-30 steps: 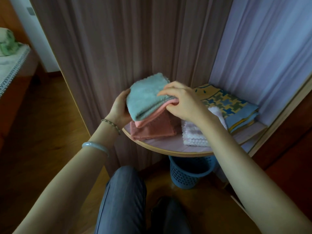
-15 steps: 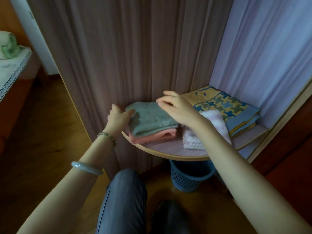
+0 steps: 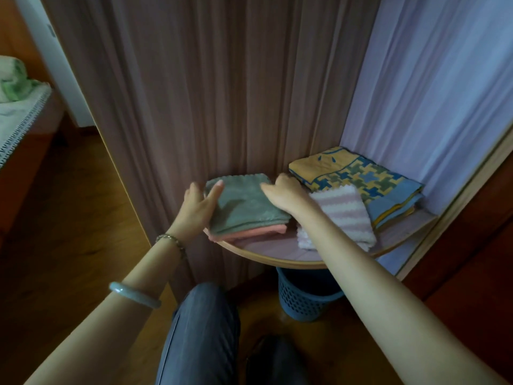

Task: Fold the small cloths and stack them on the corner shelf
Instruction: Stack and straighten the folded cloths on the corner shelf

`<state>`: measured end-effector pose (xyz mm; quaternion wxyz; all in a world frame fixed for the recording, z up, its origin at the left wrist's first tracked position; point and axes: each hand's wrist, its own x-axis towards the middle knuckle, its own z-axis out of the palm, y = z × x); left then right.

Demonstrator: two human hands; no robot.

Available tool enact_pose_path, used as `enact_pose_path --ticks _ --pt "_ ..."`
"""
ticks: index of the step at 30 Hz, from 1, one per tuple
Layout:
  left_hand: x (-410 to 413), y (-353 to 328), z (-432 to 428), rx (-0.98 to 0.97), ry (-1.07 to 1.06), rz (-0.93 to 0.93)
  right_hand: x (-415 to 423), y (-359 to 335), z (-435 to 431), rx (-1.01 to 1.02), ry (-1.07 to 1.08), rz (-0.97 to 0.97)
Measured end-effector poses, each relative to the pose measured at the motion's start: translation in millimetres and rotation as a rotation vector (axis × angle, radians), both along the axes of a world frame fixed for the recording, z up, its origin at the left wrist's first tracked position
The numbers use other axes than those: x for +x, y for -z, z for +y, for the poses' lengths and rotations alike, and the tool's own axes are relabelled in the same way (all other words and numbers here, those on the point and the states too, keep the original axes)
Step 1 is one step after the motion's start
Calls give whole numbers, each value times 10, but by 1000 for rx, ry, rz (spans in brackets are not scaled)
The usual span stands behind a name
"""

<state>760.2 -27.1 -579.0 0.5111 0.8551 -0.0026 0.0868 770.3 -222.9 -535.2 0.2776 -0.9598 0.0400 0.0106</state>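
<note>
a: a person's two hands rest on a folded green cloth (image 3: 244, 204) at the left of the rounded corner shelf (image 3: 277, 252), beside a curtain

b: where does the stacking stand?

a: the green cloth lies flat on a folded pink cloth (image 3: 249, 232), the two forming one pile near the shelf's front edge. just beside it sits a folded pink-and-white striped cloth (image 3: 341, 215), with a larger yellow-and-blue patterned cloth (image 3: 358, 180) behind that, toward the corner

b: and the hands?

a: the left hand (image 3: 198, 208) lies against the pile's left side, fingers spread and loose, gripping nothing. the right hand (image 3: 283, 194) lies palm down on the green cloth's far right corner, fingers extended, not clutching it; both look to be squaring the pile

b: what is left?

a: by the look of it, little here: every cloth on the shelf appears folded. whether more cloths wait elsewhere cannot be told; pale fabric (image 3: 16, 107) at the far left edge is too unclear to judge
</note>
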Motion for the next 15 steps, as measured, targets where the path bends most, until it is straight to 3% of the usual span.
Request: enact_pose_path --ticks 4,9,11,15 --pt "-18 -83 67 -279 66 324 -50 3 -27 53 -40 198" --pt "-17 -166 5 -503 145 454 -18 40 -62 324 17 232" --pt "-20 -265 -55 -628 219 494 -17 12 -108 528 69 257" --pt "77 -490 -287 -740 314 394 9 -111 -326 1064 31 347"
